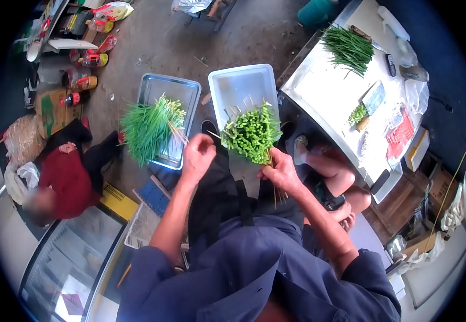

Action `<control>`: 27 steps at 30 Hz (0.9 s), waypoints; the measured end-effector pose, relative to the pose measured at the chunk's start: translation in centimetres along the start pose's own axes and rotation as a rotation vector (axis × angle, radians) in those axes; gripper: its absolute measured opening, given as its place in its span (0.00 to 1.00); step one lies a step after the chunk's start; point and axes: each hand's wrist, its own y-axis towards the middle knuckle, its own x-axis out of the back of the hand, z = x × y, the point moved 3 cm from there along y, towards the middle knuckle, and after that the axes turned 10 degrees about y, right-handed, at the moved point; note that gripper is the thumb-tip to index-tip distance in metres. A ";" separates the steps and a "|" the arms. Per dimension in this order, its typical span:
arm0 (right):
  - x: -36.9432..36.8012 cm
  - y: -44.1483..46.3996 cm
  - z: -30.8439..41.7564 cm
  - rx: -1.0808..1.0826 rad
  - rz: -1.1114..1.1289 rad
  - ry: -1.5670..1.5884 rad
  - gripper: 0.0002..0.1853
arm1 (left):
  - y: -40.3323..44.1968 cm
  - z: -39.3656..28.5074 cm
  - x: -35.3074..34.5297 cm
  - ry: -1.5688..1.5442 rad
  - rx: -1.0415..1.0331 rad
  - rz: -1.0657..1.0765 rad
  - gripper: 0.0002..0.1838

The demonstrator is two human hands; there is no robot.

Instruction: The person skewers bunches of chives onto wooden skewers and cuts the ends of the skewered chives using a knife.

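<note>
My right hand (281, 172) is closed around thin wooden skewers (277, 196) at the lower right of the white plastic tub (242, 73). Cut green vegetable pieces (250, 133) are bunched over the tub, with skewer ends poking out. My left hand (199, 156) is raised between the tub and a metal tray (192, 88), its fingers curled; whether something small is between them is hidden. Long green stalks (149, 129) lie in the metal tray, and several skewers (177, 132) stick out of them towards my left hand.
On the right, a white table (318, 80) bears more green stalks (348, 49), a cleaver (374, 97) and red packets (400, 134). A person in red (69, 180) sits at the left. Another person's bare legs (332, 174) are close on my right. Bottles (86, 82) stand upper left.
</note>
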 end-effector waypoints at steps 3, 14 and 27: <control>0.4 -0.1 -0.4 -0.003 0.025 -0.049 0.07 | 0.4 -3.8 1.3 -0.013 -0.212 -0.080 0.20; 0.6 -0.1 -0.7 -0.057 0.027 -0.072 0.08 | 0.8 -3.2 -1.7 -0.789 -0.119 0.202 0.25; 0.4 0.6 0.2 -0.063 0.163 -0.222 0.05 | 8.4 0.9 -2.6 -0.761 0.011 0.111 0.24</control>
